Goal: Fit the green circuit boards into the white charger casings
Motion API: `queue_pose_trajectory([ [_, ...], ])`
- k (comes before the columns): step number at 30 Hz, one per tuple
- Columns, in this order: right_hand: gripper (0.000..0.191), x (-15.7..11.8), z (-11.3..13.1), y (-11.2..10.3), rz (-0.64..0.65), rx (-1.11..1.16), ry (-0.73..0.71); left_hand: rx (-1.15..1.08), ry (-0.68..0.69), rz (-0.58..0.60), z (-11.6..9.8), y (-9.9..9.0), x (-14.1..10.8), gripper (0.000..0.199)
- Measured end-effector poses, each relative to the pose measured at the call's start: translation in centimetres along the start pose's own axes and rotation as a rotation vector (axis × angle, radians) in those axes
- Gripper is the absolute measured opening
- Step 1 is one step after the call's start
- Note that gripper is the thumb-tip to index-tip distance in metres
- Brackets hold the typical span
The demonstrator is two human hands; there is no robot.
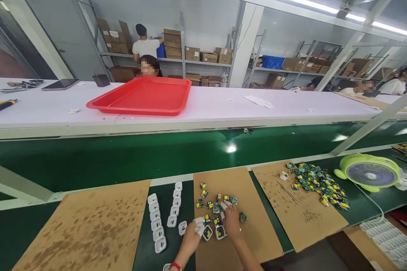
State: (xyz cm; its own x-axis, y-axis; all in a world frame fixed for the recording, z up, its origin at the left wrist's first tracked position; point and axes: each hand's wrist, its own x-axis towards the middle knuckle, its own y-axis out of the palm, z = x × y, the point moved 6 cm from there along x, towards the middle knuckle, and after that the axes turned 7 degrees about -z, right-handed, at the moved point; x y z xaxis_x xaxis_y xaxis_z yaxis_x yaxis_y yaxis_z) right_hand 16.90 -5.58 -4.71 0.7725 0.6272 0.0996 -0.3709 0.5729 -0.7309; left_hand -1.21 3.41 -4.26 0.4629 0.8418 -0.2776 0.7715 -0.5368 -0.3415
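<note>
My left hand (191, 237), white covers on its fingertips, has its fingers drawn together at the edge of a small square white plastic housing (207, 233) with dark and yellow parts inside. A second filled housing (220, 232) lies just to the right, below my right hand (232, 220). The right fingers, also in white covers, reach over small green circuit boards with yellow parts (216, 208), thumb and fingers apart. Several more boards (209, 205) are scattered on the cardboard sheet (238, 182) around both hands. A lone white housing (182, 228) sits left of my left hand.
White housings stand in two rows (155, 223) on the green bench. A heap of circuit boards (321, 184) and tweezers (288, 192) lie on the right cardboard, near a green fan (369, 171). A stained cardboard sheet (85, 224) lies left. A red tray (143, 95) rests on the upper shelf; people are beyond.
</note>
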Motion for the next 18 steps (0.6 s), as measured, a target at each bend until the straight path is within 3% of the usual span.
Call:
queue_pose_trajectory([
  [4,0.025,1.0,2.9,0.5,0.090,-0.122,-0.071,-0.093,0.002,0.017,1.4,-0.9,-2.9,0.039],
  [10,0.022,1.1,3.7,-1.1,0.165,-0.024,-0.092,-0.192,-0.049,-0.002,2.5,-2.1,-4.6,0.065],
  [14,0.035,-2.0,4.9,-1.7,0.328,0.270,-0.120,-0.281,-0.046,0.042,1.5,-1.5,-4.8,0.085],
  [18,0.041,-7.1,5.5,-1.7,0.420,0.552,-0.100,-0.407,0.002,0.169,-0.2,-0.3,-5.3,0.082],
])
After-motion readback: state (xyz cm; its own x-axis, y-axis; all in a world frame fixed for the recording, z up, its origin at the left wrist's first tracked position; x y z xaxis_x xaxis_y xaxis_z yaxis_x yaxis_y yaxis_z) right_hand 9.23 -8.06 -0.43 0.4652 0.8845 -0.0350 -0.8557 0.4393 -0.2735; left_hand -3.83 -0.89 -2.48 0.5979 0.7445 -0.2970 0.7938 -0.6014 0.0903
